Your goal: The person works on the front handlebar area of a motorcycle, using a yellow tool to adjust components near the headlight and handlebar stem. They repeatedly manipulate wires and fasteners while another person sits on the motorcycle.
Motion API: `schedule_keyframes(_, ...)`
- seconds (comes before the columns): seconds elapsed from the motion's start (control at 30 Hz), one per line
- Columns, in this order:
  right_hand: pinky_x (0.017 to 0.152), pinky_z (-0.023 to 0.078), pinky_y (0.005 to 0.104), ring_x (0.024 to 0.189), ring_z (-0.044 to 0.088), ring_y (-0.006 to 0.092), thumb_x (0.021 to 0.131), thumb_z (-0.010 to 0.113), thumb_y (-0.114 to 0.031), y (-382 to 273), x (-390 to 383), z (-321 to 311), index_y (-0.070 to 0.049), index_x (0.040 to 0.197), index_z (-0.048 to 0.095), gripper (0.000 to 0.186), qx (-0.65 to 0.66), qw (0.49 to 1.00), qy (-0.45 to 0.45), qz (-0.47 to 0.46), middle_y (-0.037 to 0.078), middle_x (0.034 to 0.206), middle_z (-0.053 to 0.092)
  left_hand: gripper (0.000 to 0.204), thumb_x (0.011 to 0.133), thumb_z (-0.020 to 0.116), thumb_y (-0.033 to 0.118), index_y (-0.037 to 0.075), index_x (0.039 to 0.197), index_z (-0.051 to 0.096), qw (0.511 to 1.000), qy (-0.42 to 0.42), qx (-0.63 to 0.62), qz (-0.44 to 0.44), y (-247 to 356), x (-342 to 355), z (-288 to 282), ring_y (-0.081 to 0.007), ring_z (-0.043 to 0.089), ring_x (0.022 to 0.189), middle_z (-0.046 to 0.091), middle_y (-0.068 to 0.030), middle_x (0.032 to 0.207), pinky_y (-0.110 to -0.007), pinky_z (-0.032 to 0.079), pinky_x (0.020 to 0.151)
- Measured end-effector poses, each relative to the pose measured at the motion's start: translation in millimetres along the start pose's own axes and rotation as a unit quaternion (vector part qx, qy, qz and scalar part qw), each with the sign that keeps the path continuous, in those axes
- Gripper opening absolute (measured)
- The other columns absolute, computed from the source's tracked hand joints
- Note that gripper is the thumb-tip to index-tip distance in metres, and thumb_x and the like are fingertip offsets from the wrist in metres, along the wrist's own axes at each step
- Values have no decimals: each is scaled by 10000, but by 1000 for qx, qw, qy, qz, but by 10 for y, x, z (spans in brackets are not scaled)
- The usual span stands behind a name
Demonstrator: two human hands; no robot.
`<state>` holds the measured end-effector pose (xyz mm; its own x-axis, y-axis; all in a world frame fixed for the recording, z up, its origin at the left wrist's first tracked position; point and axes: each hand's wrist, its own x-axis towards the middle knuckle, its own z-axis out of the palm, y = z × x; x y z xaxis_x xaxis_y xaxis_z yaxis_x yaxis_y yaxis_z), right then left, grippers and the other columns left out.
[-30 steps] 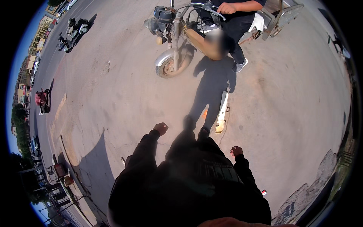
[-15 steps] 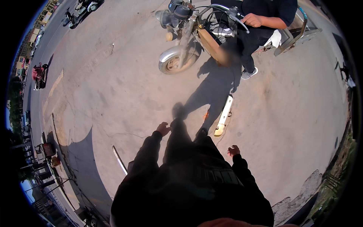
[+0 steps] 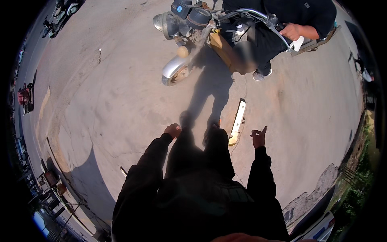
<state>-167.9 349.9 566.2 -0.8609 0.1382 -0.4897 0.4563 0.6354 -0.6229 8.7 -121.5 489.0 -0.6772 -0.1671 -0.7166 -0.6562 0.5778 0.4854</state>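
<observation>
My left hand (image 3: 173, 130) hangs beside my left thigh, loosely curled, with nothing seen in it. My right hand (image 3: 259, 138) is held out to the right, one finger stretched out and the others bent; it is open and holds nothing. Nearest to it on the ground lies a long white and yellow bar (image 3: 237, 123) with holes along it, close to my right foot. Neither hand touches the bar. In front of me stands a worn motorcycle (image 3: 195, 44) with a round headlamp and chrome handlebars. A person in dark clothes sits on it, one hand (image 3: 297, 31) by the handgrip.
Concrete ground (image 3: 121, 105) with cracks spreads around me. A thin pale strip (image 3: 123, 171) lies left of my arm. A red vehicle (image 3: 25, 98) and parked scooters (image 3: 60, 18) stand far left. Broken concrete (image 3: 312, 189) and green plants edge the right; a white vehicle (image 3: 318, 230) shows at lower right.
My right hand has risen and moved outward, with a finger now stretched out. My left hand has moved slightly up. The motorcycle and its rider sit a little differently in view; the bar lies still.
</observation>
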Motion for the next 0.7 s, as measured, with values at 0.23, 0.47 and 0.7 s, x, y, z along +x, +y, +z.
schedule_keyframes(0.23, 786, 553, 369, 880, 715, 278, 905, 636, -250, -1039, 926, 937, -15, 1220, 611, 394, -50, 993, -70, -79, 149, 951, 731, 225, 924, 627, 182, 22, 1082, 646, 981, 133, -67, 124, 856, 645, -986, -275, 702, 918, 713, -134, 987, -371, 561, 790)
schedule_keyframes(0.47, 769, 545, 362, 905, 687, 270, 922, 645, -187, -2642, 1680, 2270, -37, 1221, 603, 338, -11, 930, -74, -359, 141, 1064, 670, 212, 942, 601, 73, 14, 1145, 596, 929, 296, -113, 194, 1979, 1377, -2135, -251, 698, 876, 677, -137, 1051, -344, 566, 753)
schedule_keyframes(0.7, 700, 544, 406, 884, 643, 301, 874, 679, -208, -3731, 2307, 2828, -101, 1090, 631, 246, -9, 849, 115, -515, 110, 981, 611, 249, 956, 618, 106, -13, 1170, 569, 876, 375, 16, 303, 2472, 2679, -2734, -265, 690, 917, 672, -166, 1011, -351, 536, 789)
